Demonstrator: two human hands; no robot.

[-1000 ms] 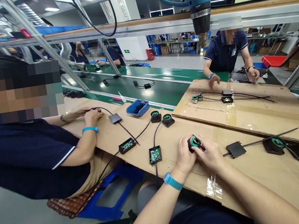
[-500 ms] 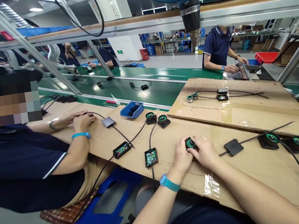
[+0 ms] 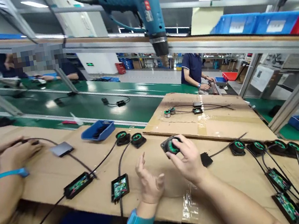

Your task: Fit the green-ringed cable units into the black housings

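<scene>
My right hand [image 3: 188, 160] grips a round black part with a green ring [image 3: 170, 146], lifted just above the cardboard-covered bench [image 3: 160, 185]. My left hand [image 3: 149, 181] is open beside it, fingers spread, holding nothing; a blue wristband sits on that wrist. Two similar round parts [image 3: 130, 138] lie further back, wired by black cables to open black boxes with green circuit boards [image 3: 119, 187]. A flat black lid [image 3: 206, 159] rests right of my right hand.
A blue power tool [image 3: 143, 8] hangs overhead. A blue tray [image 3: 98, 130] sits by the green conveyor [image 3: 86, 104]. More wired parts [image 3: 264, 146] and boards lie at right. A co-worker's hand [image 3: 18, 154] is at left; another person [image 3: 194, 69] stands behind a raised cardboard sheet [image 3: 213, 125].
My left hand has let go of the round part and opened. My right hand lifted the part slightly. The view swung to the right, pushing the left co-worker mostly out of frame.
</scene>
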